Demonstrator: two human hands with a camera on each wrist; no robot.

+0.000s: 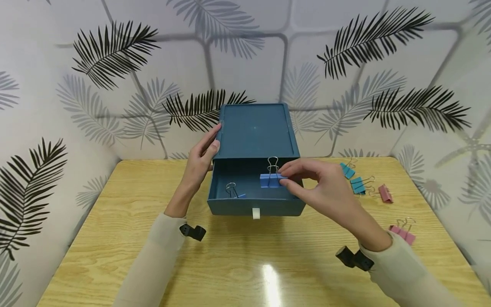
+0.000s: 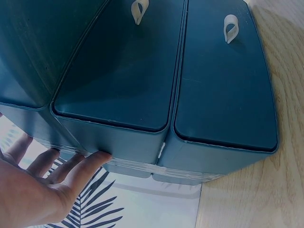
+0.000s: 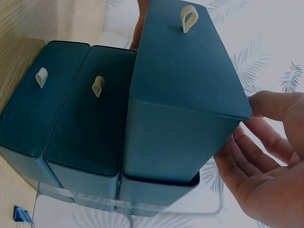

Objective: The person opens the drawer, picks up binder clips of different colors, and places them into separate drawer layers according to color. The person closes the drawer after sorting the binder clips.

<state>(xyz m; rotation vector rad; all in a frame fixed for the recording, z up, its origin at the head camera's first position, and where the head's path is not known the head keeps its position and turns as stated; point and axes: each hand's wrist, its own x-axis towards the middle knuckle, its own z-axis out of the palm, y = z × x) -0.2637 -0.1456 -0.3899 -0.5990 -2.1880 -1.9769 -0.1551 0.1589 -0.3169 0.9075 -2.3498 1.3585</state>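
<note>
- Head view: the right hand (image 1: pixel 330 187) pinches a blue metal binder clip with two silver wire handles (image 1: pixel 270 181), thumb and fingers meeting at the clip's right end; the gap between them is only as wide as the clip.
- What could go wrong, as a judgement: held at one end alone, the clip could pivot or slip if the pinch loosens. Its upright handles could snag on the cabinet's front top edge if the hand lifts inward.
- The held clip lies at the right hand's fingertips, above the cavity of a pulled-out dark blue plastic drawer (image 1: pixel 234 207) with a pale loop tab (image 1: pixel 256 213). In the right wrist view, the drawer hides the clip.
- Inside that drawer, left of the held clip, sits a second blue binder clip (image 1: pixel 241 196), mostly behind the front wall.
- The left hand (image 1: pixel 197 164) rests on the left side of the dark blue plastic drawer cabinet (image 1: pixel 255 132), grasping nothing. Pressure on the extended drawer could tip the cabinet if this support were weak.
- Farther right, two teal binder clips (image 1: pixel 358 186) and two pink binder clips (image 1: pixel 402 233) lie on the pale wood-grain table (image 1: pixel 115 204).
</note>
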